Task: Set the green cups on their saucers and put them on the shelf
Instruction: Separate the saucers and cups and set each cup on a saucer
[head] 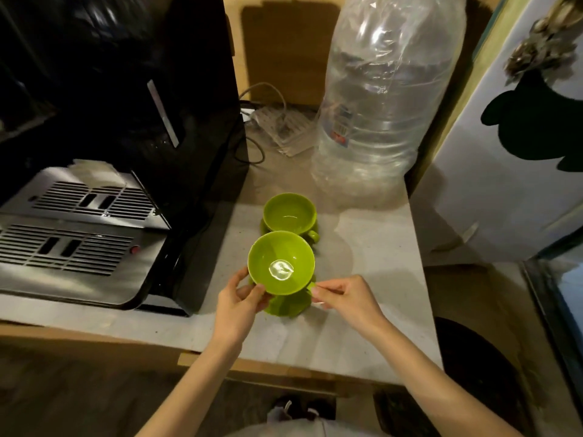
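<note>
Two green cups stand on the pale countertop. The near green cup sits over its green saucer, which shows below the cup. My left hand grips the cup's left rim and the saucer edge. My right hand pinches the cup's handle on the right. Behind them, the far green cup rests on its own saucer, handle pointing to the right, with no hand on it.
A black coffee machine with a metal drip tray fills the left. A large clear water bottle stands at the back right, cables behind. A white fridge flanks the right edge.
</note>
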Available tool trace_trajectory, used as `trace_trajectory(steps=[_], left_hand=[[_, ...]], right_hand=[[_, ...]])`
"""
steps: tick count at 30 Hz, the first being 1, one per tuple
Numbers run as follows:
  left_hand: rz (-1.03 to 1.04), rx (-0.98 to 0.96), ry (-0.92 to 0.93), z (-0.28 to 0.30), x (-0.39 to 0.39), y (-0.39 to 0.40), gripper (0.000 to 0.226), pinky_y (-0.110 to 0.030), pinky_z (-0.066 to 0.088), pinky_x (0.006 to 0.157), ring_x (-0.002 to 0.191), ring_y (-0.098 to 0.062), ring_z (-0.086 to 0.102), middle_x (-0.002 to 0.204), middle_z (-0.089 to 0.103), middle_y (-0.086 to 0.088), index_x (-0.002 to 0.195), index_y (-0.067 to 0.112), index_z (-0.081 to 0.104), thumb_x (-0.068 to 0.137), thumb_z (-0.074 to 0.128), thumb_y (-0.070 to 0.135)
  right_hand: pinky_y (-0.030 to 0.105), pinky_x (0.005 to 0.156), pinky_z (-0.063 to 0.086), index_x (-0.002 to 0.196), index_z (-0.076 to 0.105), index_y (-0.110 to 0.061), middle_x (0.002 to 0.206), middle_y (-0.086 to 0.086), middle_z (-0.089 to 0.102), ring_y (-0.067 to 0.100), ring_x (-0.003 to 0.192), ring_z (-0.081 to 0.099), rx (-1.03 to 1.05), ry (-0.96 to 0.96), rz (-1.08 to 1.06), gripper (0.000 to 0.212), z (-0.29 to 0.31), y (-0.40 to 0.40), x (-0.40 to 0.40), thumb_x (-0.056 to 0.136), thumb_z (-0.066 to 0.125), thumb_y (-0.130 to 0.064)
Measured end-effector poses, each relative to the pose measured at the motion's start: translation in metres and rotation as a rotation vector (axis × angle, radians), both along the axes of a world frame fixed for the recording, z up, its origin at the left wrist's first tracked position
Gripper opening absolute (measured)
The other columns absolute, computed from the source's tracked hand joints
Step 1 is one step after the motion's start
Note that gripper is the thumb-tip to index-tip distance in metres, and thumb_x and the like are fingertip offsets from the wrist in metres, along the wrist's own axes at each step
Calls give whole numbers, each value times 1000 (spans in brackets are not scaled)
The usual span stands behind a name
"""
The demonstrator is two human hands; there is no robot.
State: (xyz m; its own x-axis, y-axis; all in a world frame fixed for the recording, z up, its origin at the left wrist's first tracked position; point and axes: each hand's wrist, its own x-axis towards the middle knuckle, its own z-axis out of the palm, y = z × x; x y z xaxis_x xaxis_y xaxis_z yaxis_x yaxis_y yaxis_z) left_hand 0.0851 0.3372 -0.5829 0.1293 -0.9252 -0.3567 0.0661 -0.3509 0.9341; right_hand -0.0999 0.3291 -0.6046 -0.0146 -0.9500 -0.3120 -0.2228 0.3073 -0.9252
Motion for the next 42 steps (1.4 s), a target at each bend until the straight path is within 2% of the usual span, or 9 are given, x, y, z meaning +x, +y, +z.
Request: trace_trajectory(steps=[3,8,13,19,22,26,32,37,42], left_hand=[[32,40,15,-9,3,10,48,-16,56,56,64,-15,68,60,71,6,132,5,40,86,54,2],[41,84,23,-13,1,14,48,-12,54,54,74,-18,63,86,67,-13,134,4,38,88,51,3],[23,90,-4,-15,-1,12,48,-14,55,57,75,-17,64,97,66,-18,133,6,39,87,53,5],[-25,127,-60,-15,-1,7,48,-37,54,79,95,-30,64,117,64,-23,136,10,36,90,50,9],[-51,137,-79,-14,-1,7,49,-35,54,74,93,-28,64,115,64,-20,137,12,34,90,49,11],[-114,131,-178,-13,5,4,45,-30,54,68,82,-18,64,93,63,-2,135,15,36,92,47,20],[-106,124,-424,-21,25,-8,32,-33,56,69,66,-16,62,75,61,-3,119,6,51,92,45,21],[-240,360,-191,-22,35,-17,21,-28,58,52,57,-19,70,78,71,-15,104,8,57,91,50,22],[-273,364,-126,-29,34,-26,4,-25,57,46,48,-15,69,56,71,-10,86,3,58,84,59,6]], right_hand=[[42,80,55,95,73,-1,68,-1,69,27,78,68,11,56,41,21,-4,7,4,78,69,-12],[33,77,55,96,73,-5,66,-10,67,-2,58,64,14,109,66,20,-7,11,5,79,68,-15],[40,81,55,95,73,-4,70,-4,69,19,75,66,38,96,42,20,-8,11,3,80,67,-15],[37,77,55,99,71,-3,72,-1,68,24,76,65,61,85,37,24,-9,9,2,81,65,-18],[36,75,55,100,70,-5,80,6,70,26,81,67,114,57,52,26,-10,6,0,80,67,-21],[26,65,54,101,65,-11,87,5,69,17,78,67,226,5,90,26,-5,0,-6,80,66,-26],[29,63,54,98,60,-8,82,10,66,20,66,64,296,9,0,18,-8,-21,-10,88,55,-22],[27,54,58,100,60,-6,76,9,62,18,61,62,354,7,27,16,-15,-36,-4,89,50,-12],[26,48,58,101,60,-2,88,17,63,21,63,63,346,50,-3,18,-27,-40,2,84,55,-1]])
